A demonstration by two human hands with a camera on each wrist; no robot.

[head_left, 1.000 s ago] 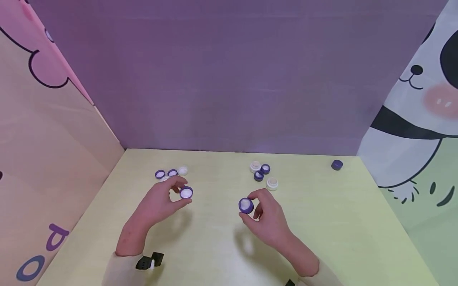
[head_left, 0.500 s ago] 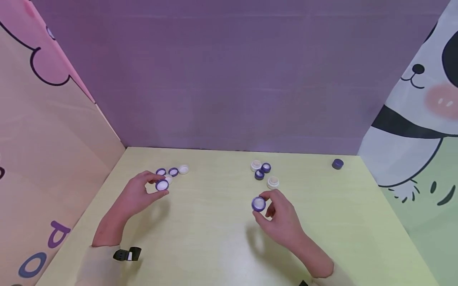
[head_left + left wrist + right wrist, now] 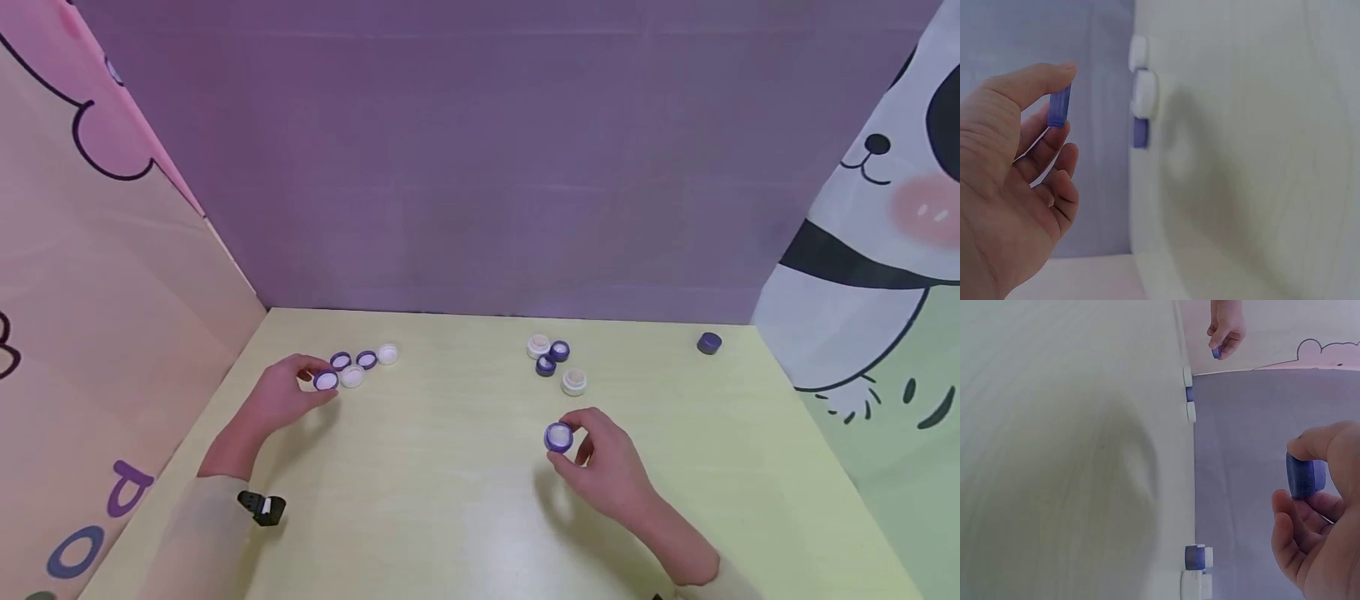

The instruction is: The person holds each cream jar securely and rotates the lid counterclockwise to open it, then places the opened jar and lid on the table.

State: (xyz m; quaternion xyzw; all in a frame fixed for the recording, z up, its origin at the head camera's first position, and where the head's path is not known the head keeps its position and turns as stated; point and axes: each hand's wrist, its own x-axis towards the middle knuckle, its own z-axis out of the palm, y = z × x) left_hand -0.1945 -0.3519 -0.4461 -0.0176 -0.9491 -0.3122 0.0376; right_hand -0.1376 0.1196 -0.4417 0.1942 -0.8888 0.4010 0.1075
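Between thumb and fingertips, my left hand (image 3: 279, 398) pinches a purple screw lid (image 3: 326, 381) with a white inside, also seen edge-on as a thin purple lid (image 3: 1059, 107) in the left wrist view. It hovers over the table beside a white lid (image 3: 352, 377) and two purple lids (image 3: 341, 361); another white lid (image 3: 387, 354) lies to their right. My right hand (image 3: 609, 467) pinches a small purple jar (image 3: 558, 437), its round whitish opening facing up toward the head camera. The right wrist view shows this jar (image 3: 1300, 476) side-on, held clear of the tabletop.
Beyond my right hand stand a white jar (image 3: 574, 382), another white jar (image 3: 537, 346) and two purple jars (image 3: 545, 366). A closed-looking purple piece (image 3: 709, 342) sits near the far right corner of the pale table (image 3: 442, 467). Printed panels and a purple wall (image 3: 480, 167) enclose the table.
My left hand has carried the purple lid leftward and lower, to beside the other lids. My right hand has shifted somewhat right, still pinching the purple jar.
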